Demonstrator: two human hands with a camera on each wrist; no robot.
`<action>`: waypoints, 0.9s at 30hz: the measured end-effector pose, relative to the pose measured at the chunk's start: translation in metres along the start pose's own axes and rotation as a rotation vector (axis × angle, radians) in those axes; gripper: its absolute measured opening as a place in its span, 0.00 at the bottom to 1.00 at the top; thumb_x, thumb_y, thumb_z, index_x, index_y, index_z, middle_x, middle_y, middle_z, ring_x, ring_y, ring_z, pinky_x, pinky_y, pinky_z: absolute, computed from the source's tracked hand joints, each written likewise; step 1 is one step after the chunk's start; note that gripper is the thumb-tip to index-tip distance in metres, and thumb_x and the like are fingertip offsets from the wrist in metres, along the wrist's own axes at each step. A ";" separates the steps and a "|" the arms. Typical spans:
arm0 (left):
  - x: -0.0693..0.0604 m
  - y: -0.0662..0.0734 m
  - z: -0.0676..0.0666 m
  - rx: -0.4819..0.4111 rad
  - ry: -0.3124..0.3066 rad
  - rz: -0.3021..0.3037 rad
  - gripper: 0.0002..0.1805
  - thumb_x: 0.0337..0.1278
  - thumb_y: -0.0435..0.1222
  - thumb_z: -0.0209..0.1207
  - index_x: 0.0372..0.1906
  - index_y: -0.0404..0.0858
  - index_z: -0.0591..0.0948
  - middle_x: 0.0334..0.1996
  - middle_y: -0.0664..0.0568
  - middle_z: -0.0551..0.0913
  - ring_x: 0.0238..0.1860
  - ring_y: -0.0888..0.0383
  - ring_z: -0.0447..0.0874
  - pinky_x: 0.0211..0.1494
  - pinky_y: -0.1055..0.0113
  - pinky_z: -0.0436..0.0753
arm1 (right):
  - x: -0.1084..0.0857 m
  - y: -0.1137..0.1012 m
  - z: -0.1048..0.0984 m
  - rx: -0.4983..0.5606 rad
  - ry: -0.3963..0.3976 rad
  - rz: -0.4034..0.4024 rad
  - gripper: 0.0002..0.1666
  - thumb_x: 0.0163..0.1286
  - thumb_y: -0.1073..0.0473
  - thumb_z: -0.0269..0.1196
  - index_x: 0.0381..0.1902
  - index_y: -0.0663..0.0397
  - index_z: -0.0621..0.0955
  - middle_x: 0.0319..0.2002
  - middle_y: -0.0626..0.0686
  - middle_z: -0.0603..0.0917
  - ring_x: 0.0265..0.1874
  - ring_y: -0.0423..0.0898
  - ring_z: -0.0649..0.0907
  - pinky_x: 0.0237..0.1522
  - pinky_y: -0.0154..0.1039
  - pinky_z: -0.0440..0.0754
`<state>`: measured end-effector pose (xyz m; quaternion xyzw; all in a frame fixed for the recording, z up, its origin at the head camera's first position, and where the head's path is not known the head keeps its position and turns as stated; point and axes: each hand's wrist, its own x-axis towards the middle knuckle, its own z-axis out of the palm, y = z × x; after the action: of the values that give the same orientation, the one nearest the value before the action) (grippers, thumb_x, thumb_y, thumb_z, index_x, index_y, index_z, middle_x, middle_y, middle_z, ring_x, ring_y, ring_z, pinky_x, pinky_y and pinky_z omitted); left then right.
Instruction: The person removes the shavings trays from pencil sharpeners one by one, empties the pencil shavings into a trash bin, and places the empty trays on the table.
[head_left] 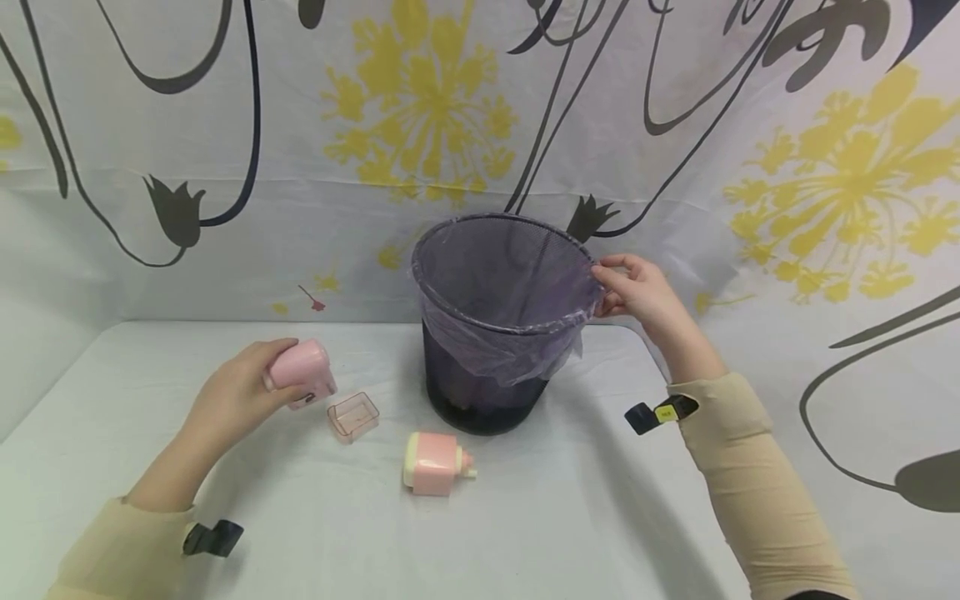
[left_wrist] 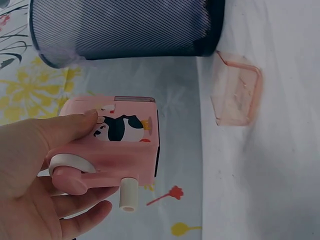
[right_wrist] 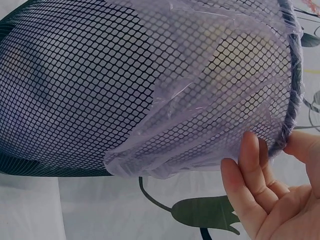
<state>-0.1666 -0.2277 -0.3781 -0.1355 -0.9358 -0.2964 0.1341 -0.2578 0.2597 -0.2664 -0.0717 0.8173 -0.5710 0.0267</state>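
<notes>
My left hand (head_left: 243, 387) grips a pink hand-crank pencil sharpener (left_wrist: 127, 165), thumb across its penguin picture. The sharpener's crank with a cream knob shows in the left wrist view. Just right of that hand, a clear pink shavings drawer (head_left: 354, 417) lies on the white table. My right hand (head_left: 633, 292) pinches the rim of a dark mesh wastebasket (head_left: 480, 404), thumb and fingers on either side. A thin purple bag (right_wrist: 200, 100) lines the basket and folds down over its rim. The basket stands tilted slightly on the table.
A pink and cream object (head_left: 435, 464) with a small nozzle-like end lies on its side in front of the basket. Behind the white table (head_left: 330, 533) hangs a cloth (head_left: 285, 125) printed with flowers and stems.
</notes>
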 end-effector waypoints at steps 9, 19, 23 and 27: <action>-0.001 0.014 -0.005 -0.006 -0.041 0.030 0.33 0.45 0.34 0.71 0.59 0.31 0.74 0.52 0.36 0.77 0.48 0.40 0.77 0.47 0.41 0.75 | -0.002 0.007 0.001 0.033 0.058 -0.065 0.31 0.73 0.53 0.56 0.61 0.73 0.64 0.25 0.47 0.84 0.20 0.40 0.83 0.31 0.36 0.84; -0.003 0.021 -0.008 -0.002 0.008 0.100 0.33 0.42 0.33 0.72 0.58 0.33 0.75 0.49 0.41 0.79 0.43 0.44 0.79 0.42 0.45 0.77 | -0.006 0.012 0.004 0.110 0.121 -0.136 0.25 0.74 0.55 0.55 0.56 0.71 0.67 0.25 0.47 0.84 0.18 0.41 0.83 0.27 0.35 0.84; -0.004 0.025 -0.011 -0.005 0.023 0.137 0.33 0.42 0.33 0.73 0.58 0.34 0.75 0.48 0.43 0.80 0.41 0.47 0.79 0.40 0.48 0.77 | -0.008 0.013 0.003 0.111 0.159 -0.175 0.22 0.73 0.56 0.56 0.54 0.69 0.69 0.22 0.48 0.84 0.16 0.42 0.82 0.25 0.35 0.84; -0.004 0.030 -0.015 -0.013 0.024 0.163 0.32 0.43 0.33 0.73 0.58 0.35 0.76 0.49 0.44 0.80 0.42 0.48 0.79 0.41 0.48 0.77 | -0.013 0.014 0.002 0.033 0.203 -0.198 0.23 0.73 0.55 0.56 0.55 0.69 0.70 0.21 0.50 0.82 0.16 0.42 0.82 0.26 0.35 0.84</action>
<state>-0.1504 -0.2131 -0.3522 -0.2083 -0.9182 -0.2922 0.1679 -0.2464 0.2647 -0.2808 -0.0934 0.7953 -0.5886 -0.1112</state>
